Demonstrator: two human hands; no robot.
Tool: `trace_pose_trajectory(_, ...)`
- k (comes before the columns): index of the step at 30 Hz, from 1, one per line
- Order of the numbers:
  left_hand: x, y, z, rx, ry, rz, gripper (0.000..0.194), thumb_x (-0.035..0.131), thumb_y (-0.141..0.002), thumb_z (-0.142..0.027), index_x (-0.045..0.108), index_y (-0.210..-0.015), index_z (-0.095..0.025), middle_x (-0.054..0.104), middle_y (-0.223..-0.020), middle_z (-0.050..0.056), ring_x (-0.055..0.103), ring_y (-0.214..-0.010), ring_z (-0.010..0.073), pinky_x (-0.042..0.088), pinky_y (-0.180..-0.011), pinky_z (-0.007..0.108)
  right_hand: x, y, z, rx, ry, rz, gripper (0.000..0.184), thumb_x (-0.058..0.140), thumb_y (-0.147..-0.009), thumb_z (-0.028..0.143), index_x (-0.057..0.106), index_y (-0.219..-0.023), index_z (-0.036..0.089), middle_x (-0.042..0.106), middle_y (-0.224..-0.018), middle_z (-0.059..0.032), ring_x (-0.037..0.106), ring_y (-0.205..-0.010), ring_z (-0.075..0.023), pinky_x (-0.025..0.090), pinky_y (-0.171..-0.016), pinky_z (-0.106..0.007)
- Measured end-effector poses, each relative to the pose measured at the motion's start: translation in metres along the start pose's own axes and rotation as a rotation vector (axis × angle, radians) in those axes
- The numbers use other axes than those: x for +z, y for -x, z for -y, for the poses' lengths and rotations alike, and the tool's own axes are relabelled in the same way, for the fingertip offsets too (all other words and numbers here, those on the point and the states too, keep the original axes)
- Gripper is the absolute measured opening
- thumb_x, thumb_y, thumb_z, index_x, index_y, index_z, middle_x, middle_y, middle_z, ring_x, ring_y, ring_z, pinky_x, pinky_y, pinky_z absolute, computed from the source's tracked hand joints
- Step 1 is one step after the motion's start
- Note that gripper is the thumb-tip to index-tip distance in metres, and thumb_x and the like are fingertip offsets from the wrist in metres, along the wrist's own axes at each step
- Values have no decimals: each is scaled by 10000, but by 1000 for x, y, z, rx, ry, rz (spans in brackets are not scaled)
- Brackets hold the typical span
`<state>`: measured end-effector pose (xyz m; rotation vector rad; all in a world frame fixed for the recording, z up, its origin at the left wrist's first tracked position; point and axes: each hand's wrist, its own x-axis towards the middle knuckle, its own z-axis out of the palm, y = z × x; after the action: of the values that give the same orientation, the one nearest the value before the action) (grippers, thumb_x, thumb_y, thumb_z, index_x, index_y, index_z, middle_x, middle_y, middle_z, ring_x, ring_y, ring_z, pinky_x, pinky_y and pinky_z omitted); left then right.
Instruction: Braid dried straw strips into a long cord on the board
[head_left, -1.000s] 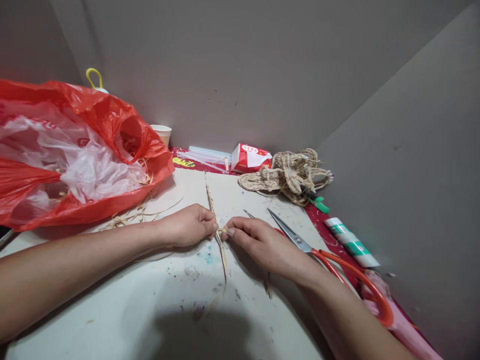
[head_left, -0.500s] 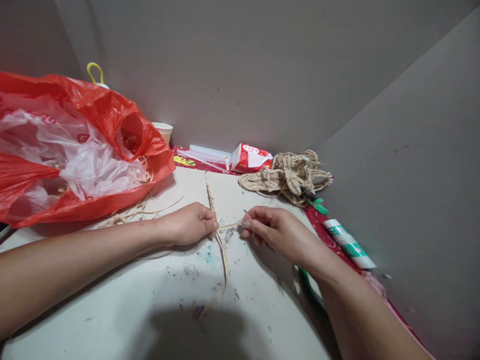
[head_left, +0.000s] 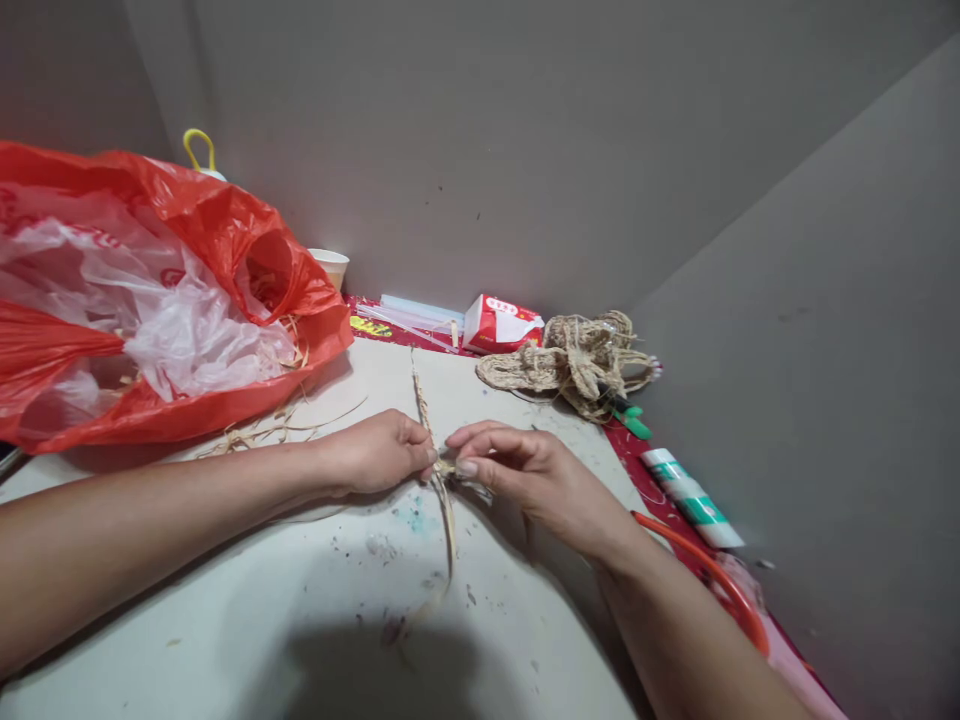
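Note:
A thin braid of pale straw-like strands (head_left: 421,398) runs away from me across the white board. My left hand (head_left: 390,450) pinches it at its near end. Below that pinch, a loose strand (head_left: 450,530) trails toward me. My right hand (head_left: 517,468) is close on the right, thumb and fingers closed on another strand (head_left: 448,467) that comes out sideways from the braid. Under my right forearm, the orange handle (head_left: 731,590) of the scissors shows in part; the blades are hidden.
At the left lies a red plastic bag (head_left: 330,340) with white plastic inside, loose strands (head_left: 262,432) beside it. Along the back are a paper cup (head_left: 330,266), a red tissue pack (head_left: 502,325) and coiled braids (head_left: 570,360). A green-and-white roll (head_left: 694,498) lies right.
My right hand drew a strand out to the right, then came back toward the braid. My left hand kept its pinch. The scissors' blades, seen earlier, are now covered.

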<state>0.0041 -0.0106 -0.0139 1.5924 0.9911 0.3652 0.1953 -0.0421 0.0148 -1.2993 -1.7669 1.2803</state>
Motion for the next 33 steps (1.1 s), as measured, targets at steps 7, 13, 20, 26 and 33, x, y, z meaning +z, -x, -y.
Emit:
trace_pose_trajectory(7, 1, -1, -1, -4, 91, 1, 236, 476, -781, -330, 565, -664, -145, 420, -530, -53, 276, -469, 66, 213, -462, 200, 4, -5, -15, 114, -7, 16, 219, 654, -765, 383, 669, -739, 165, 647, -696, -14, 540, -657, -135, 404, -660, -271)
trace_pose_trajectory(13, 2, -1, -3, -7, 135, 7, 236, 488, -789, -308, 583, -664, -131, 416, -511, -56, 277, -472, 65, 219, -476, 198, 4, -6, -19, 98, -75, 23, 228, 624, -800, 380, 596, -748, 160, 641, -722, -25, 563, -675, -133, 419, -660, -265)
trace_pose_trajectory(20, 2, -4, 1, 19, 238, 43, 247, 533, -775, -334, 621, -707, -114, 566, -650, -2, 435, -595, 89, 334, -604, 204, 5, -4, -13, 164, -269, 96, 259, 606, -821, 411, 503, -775, 178, 670, -754, -39, 595, -660, -120, 431, -605, -243)
trace_pose_trajectory(26, 2, 1, -10, -53, 237, 35, 208, 508, -801, -274, 584, -673, -128, 397, -449, -76, 277, -430, 57, 238, -477, 194, 7, -6, -16, 127, -188, 15, 187, 607, -810, 308, 512, -726, 170, 607, -628, 9, 529, -571, -99, 408, -583, -238)
trace_pose_trajectory(33, 1, 4, -16, -104, 213, 38, 213, 485, -821, -267, 576, -684, -131, 269, -364, -108, 160, -365, 50, 136, -427, 212, 8, -6, -17, 110, -75, -55, 177, 625, -770, 269, 507, -681, 172, 555, -562, 38, 477, -525, -92, 365, -541, -229)
